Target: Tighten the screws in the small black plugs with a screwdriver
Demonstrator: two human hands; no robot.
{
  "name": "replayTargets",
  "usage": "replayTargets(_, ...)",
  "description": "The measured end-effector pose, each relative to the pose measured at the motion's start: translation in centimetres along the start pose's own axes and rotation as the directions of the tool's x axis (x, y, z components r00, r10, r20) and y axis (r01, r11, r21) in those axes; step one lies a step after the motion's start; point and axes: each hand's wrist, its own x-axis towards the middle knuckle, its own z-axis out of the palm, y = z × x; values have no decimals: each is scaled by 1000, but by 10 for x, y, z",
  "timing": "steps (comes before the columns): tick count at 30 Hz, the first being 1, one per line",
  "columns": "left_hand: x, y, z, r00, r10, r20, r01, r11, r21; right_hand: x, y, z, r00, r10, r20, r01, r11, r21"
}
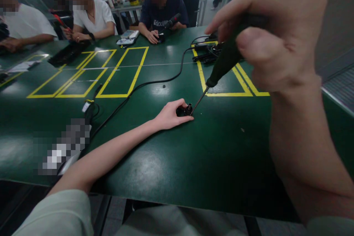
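Observation:
My right hand (279,33) is wrapped round the dark green handle of a screwdriver (225,61), high over the table and close to the camera. Its thin metal shaft slants down to the left, and the tip meets or nearly meets a small black part (188,110). That part has a short upright tube on top; its exact kind I cannot make out. My left hand (172,115) pinches it between thumb and fingers, low against the green tabletop (166,162). Fingers partly cover the part's left side.
A black cable (155,82) curves across the table to several black items (206,53) at the back. Yellow tape (113,96) marks rectangles. A blurred-out object (66,143) lies at the left. Across the table, a person in a dark shirt (166,7) and others in white handle things.

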Motion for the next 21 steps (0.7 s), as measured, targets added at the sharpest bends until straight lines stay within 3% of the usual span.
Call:
replayTargets(2,0,0,0,1000,-7,-2,7,1000,8,1,-4,-4,999,46,13,-43,986,-162)
replayTargets(4,0,0,0,1000,-10,-4,10,1000,10,1,-7,-7,999,44,23,-39,978,-207)
replayTargets(10,0,-1,0,1000,10,-11,-10,1000,-2,0,-9,-7,994,44,96,-48,998,37)
replayTargets(14,0,-1,1,1000,8,-13,-8,1000,-10,2,-10,-6,984,165,61,-146,959,-243)
replayTargets(16,0,-1,1,1000,9,-13,-10,1000,-11,3,-11,-8,977,204,56,-178,936,-303)
replayTargets(21,0,-1,0,1000,17,-10,-17,1000,-14,3,-11,-10,986,106,131,-93,990,-105)
